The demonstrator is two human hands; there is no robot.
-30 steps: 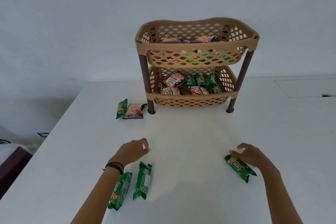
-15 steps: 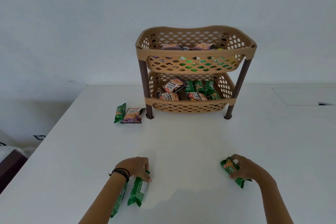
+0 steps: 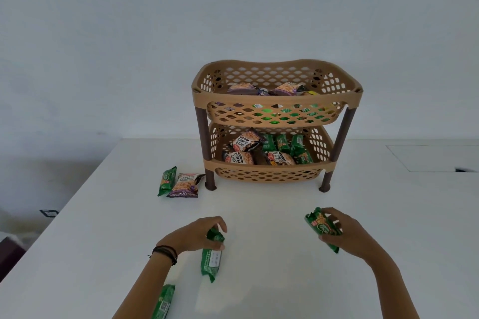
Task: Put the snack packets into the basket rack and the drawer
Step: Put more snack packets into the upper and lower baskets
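Observation:
A tan two-tier basket rack (image 3: 276, 97) with brown legs stands at the back of the white table (image 3: 259, 210); both tiers hold several snack packets. My left hand (image 3: 193, 237) pinches the top end of a green packet (image 3: 211, 261) that hangs down to the table. My right hand (image 3: 343, 234) is closed around another green packet (image 3: 321, 226), lifted off the table. A third green packet (image 3: 163, 302) lies by my left forearm. A small green packet (image 3: 167, 181) and a purple peanut packet (image 3: 185, 185) lie left of the rack's front left leg.
The table's left edge runs diagonally from the wall toward me, with the floor below it. A rectangular panel outline (image 3: 438, 158) is set in the table top at the far right. A grey wall stands right behind the rack.
Both hands have closed on green packets and raised them: the left lifts one end of its packet, the right holds its packet off the table. The view has tilted down slightly.

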